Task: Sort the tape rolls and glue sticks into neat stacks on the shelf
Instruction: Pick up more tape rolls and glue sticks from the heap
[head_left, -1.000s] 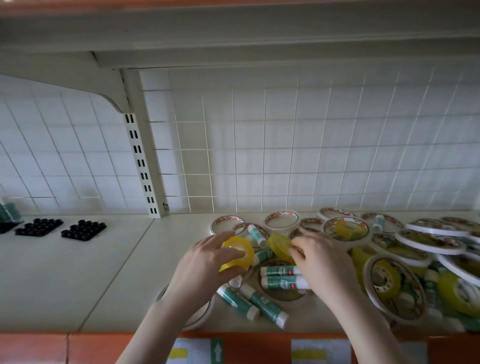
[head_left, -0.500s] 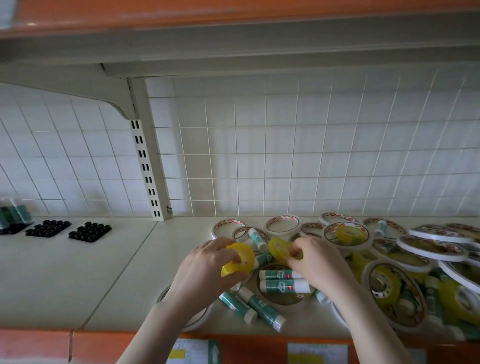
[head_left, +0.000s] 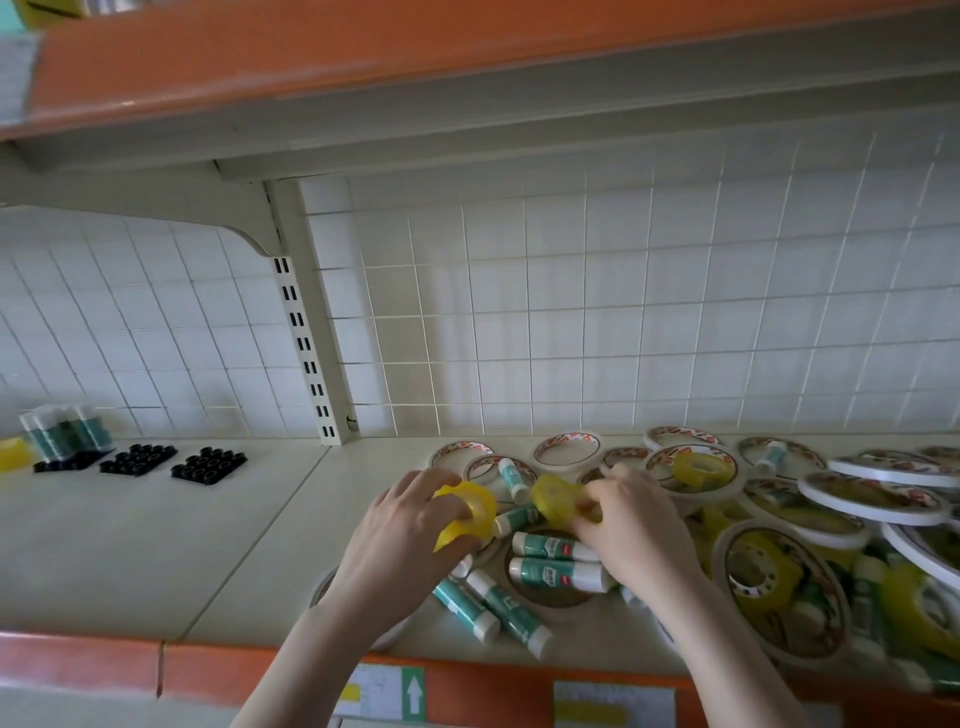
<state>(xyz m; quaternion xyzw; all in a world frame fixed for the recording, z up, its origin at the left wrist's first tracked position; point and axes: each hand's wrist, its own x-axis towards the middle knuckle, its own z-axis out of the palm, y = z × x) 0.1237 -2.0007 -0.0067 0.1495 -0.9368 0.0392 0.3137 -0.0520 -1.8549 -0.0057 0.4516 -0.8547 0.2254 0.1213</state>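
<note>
At lower centre of the frame, gathering small yellow tape rolls, left hand (head_left: 402, 540) gripping one yellow roll (head_left: 465, 512), right hand (head_left: 631, 525) pinching another roll (head_left: 556, 499); next, stacking needed.

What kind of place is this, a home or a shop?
Most likely a stationery aisle in a shop. The shelf hangs on a slotted metal upright before a wire grid back panel, its orange front edge carries price labels, and many identical tape rolls and glue sticks lie on it.
</note>
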